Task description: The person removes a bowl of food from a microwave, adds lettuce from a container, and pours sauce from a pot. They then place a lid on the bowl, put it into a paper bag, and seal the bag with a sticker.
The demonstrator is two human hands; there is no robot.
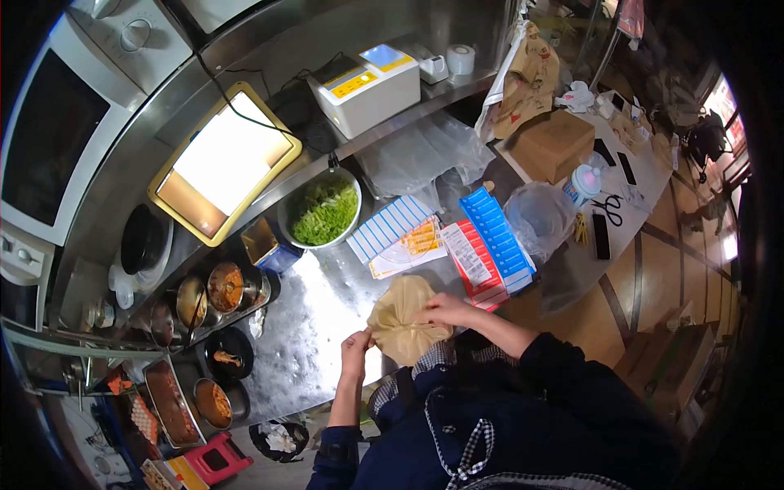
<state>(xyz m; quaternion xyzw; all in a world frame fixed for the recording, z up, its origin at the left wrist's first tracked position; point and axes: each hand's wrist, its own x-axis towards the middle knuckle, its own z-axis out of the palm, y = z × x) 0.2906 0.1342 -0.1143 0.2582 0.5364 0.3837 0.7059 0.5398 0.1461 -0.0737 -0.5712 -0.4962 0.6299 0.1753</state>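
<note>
A round, tan plastic bag [398, 304] sits at the front edge of the steel counter, its folds gathered toward the middle. What it contains is hidden. At the bag's left edge, my left hand [355, 351] is closed, pinching the material. My right hand [445, 310] has its fingers pressed together on the upper right part of the bag, gripping the gathered folds. Just beyond the bag lie a red-and-white printed sheet [475, 265] and a blue label sheet [496, 245].
A bowl of chopped greens [327, 214] stands at the back, below a lit tablet [224, 163] and a white printer-like machine [365, 90] on the shelf. Food pots [225, 287] are at left. Scissors [608, 210] and a phone [602, 237] lie at right.
</note>
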